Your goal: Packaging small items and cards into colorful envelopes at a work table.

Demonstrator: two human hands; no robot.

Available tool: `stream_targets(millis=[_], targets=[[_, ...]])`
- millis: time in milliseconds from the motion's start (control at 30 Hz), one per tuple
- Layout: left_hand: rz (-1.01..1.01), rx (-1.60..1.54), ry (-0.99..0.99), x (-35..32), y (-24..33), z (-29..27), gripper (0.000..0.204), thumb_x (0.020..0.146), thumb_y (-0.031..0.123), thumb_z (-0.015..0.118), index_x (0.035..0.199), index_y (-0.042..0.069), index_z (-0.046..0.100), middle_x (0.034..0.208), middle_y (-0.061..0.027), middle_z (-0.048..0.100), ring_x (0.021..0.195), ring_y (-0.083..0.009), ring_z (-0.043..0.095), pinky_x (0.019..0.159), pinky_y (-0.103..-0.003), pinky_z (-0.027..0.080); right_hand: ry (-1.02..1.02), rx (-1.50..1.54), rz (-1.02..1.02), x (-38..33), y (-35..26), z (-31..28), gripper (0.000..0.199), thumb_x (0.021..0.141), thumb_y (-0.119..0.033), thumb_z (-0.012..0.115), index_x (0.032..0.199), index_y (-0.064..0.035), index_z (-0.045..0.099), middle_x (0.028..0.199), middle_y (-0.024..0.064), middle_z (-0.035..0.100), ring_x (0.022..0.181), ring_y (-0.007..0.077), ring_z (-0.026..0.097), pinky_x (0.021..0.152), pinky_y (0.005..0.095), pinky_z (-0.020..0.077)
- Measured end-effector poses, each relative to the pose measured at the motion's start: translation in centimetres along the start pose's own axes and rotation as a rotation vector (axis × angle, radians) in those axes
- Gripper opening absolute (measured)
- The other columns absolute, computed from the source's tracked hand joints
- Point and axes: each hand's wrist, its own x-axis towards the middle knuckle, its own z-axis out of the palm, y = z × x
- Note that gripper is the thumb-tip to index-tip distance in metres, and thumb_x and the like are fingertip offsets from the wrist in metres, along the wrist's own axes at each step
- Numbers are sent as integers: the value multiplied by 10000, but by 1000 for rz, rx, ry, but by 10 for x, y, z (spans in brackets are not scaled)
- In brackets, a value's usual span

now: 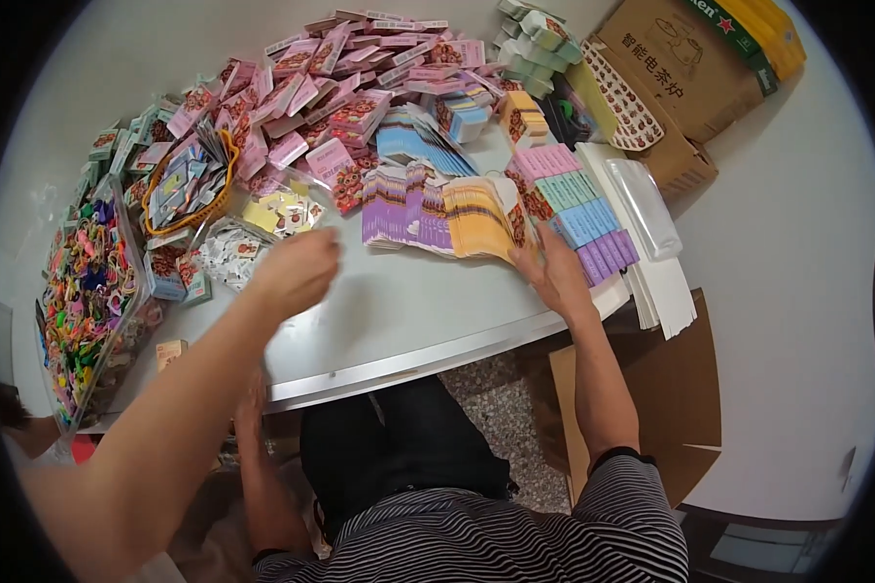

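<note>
My right hand (560,275) is at the right end of a fanned row of flat orange cartons (476,222), thumb on the near side and fingers round the end. It also lies against a block of small boxes (576,206) in pink, green, blue and purple rows. Flat purple cartons (399,206) continue the row leftward. My left hand (250,413) is low at the table's front edge, partly covered by another person's arm; its fingers are unclear. That person's hand (299,270) reaches in from the left, blurred, near bags of small packets (231,255).
A heap of pink boxes (311,83) covers the back. At the left are a yellow basket (190,185) of packets and a big clear bag (92,291) of colourful trinkets. Flat blue cartons (420,141) lie mid-table. Brown cardboard boxes (671,58) stand at the far right.
</note>
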Motion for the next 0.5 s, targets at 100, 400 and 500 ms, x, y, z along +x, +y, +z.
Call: stream_targets(millis=[100, 400, 500], targets=[[155, 189, 243, 66, 26, 4, 181, 871, 205, 597, 788, 141, 745, 938, -23, 644, 992, -216, 555, 897, -319, 446, -24, 2, -30, 6, -1, 20, 453, 954, -316, 654, 1238, 28, 576, 1128, 270, 644, 1076, 427, 617, 939, 471, 487], [-76, -129, 742, 130, 94, -7, 136, 916, 160, 604, 882, 63, 692, 1002, -65, 657, 941, -200, 617, 866, -322, 503, 64, -294, -125, -1, 22, 37, 233, 985, -198, 554, 1046, 22, 600, 944, 260, 658, 928, 434, 631, 767, 542, 521], [-489, -319, 811, 40, 95, 27, 128, 929, 153, 633, 935, 39, 690, 980, -81, 667, 902, -199, 624, 834, -322, 507, 101, -302, -114, 2, 13, 31, 221, 984, -192, 536, 1012, 12, 617, 899, 247, 668, 881, 418, 650, 724, 540, 530]])
